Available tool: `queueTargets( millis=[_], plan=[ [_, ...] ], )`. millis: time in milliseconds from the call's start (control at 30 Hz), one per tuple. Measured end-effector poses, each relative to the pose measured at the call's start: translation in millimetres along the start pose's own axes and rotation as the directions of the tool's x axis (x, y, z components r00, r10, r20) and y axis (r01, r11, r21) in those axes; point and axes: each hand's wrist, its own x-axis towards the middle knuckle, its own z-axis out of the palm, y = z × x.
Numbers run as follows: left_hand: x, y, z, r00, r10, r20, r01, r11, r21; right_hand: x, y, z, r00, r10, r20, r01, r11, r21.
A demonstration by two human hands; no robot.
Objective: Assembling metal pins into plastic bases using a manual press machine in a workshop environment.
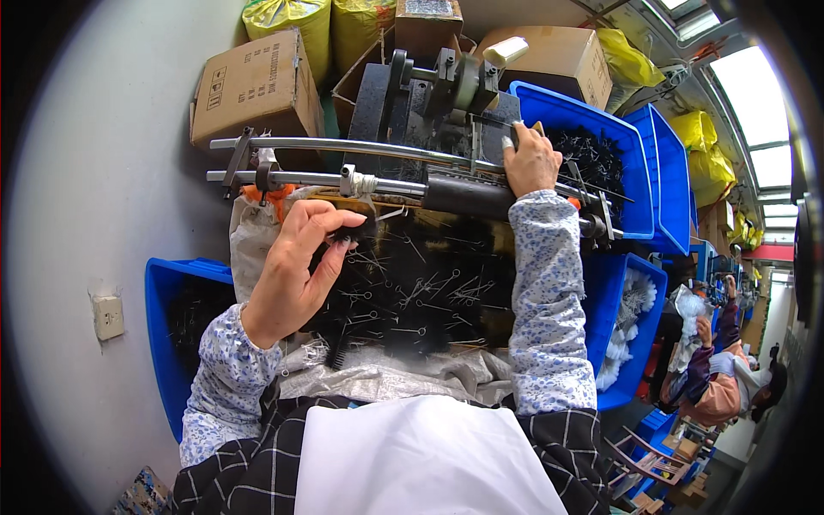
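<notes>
My left hand [296, 266] is closed in a pinch on a small black-bristled brush [364, 230], in front of the left part of the machine's steel rails [330, 148]. Part of that brush is hidden by the fingers. Farther right, my right hand [534, 161] lies over the rails beside a black roller [468, 196]. Its fingers bend down at the machine [378, 107], and whether they grip a part there is hidden. Below both hands, many black brushes with looped wire ends [416, 300] lie piled on the work surface.
A blue bin of black brushes [588, 154] stands at the far right, and another blue bin [184, 266] at the left. White bristly pieces [631, 318] fill a third bin. Cardboard boxes [249, 86] and yellow sacks [292, 30] stand behind. A co-worker [717, 378] is at the right.
</notes>
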Motion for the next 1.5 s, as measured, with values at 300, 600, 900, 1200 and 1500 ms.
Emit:
queueTargets(
  millis=[300, 600, 900, 1200, 1500],
  plan=[
    [16, -6, 5, 0.995, -0.092, -0.033, 0.071, 0.914, -0.400, 46, 74, -11, 0.960, -0.136, 0.244, 0.107, 0.986, 0.126],
    [23, -11, 41, 0.991, -0.111, -0.071, 0.056, 0.843, -0.535, -67, -48, -82, 0.918, -0.396, 0.008, 0.330, 0.778, 0.535],
    [3, -18, 32, 0.977, -0.211, 0.009, 0.179, 0.805, -0.566, -95, -83, -57, 0.713, -0.653, 0.255, 0.267, 0.589, 0.763],
    [-13, -61, 33, 0.952, -0.301, 0.063, 0.213, 0.793, 0.570, -1, -4, -5, 0.974, -0.138, -0.180, 0.133, 0.990, -0.044],
    [-11, -67, 33, 0.914, -0.366, 0.178, 0.183, 0.760, 0.624, 8, -9, 0, 0.985, -0.121, -0.124, 0.128, 0.990, 0.054]
  ],
)
